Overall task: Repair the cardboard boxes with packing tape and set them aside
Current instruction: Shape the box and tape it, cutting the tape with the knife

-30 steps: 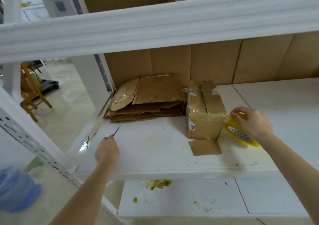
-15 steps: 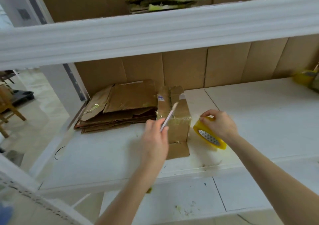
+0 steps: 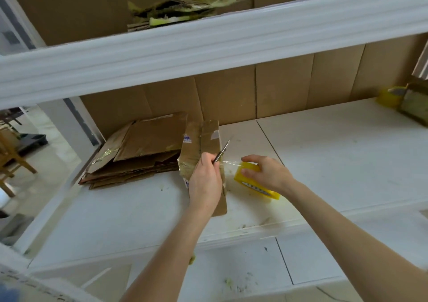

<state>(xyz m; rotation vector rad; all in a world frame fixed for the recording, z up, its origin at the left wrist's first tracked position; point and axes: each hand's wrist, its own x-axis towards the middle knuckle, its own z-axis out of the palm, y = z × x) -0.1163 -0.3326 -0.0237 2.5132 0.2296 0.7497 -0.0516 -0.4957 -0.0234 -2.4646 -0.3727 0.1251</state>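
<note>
A small worn cardboard box (image 3: 200, 144) stands on the white shelf (image 3: 335, 153), wrapped with yellowish tape. My left hand (image 3: 205, 181) is in front of the box, gripping a thin metal blade (image 3: 221, 151) whose tip points up and right. The blade touches a clear strip of tape stretched from the box to the yellow tape roll (image 3: 254, 182). My right hand (image 3: 266, 172) holds that roll on the shelf just right of the box. A loose flap of the box lies flat under my left wrist.
A stack of flattened cardboard boxes (image 3: 139, 148) lies left of the box against the cardboard back wall. Another yellow tape roll (image 3: 389, 96) and a box sit at the far right. An upper shelf beam (image 3: 208, 44) with torn cardboard crosses overhead.
My left hand has moved right from the shelf's left edge to the box, bringing the blade to the tape strip. My right hand kept hold of the tape roll.
</note>
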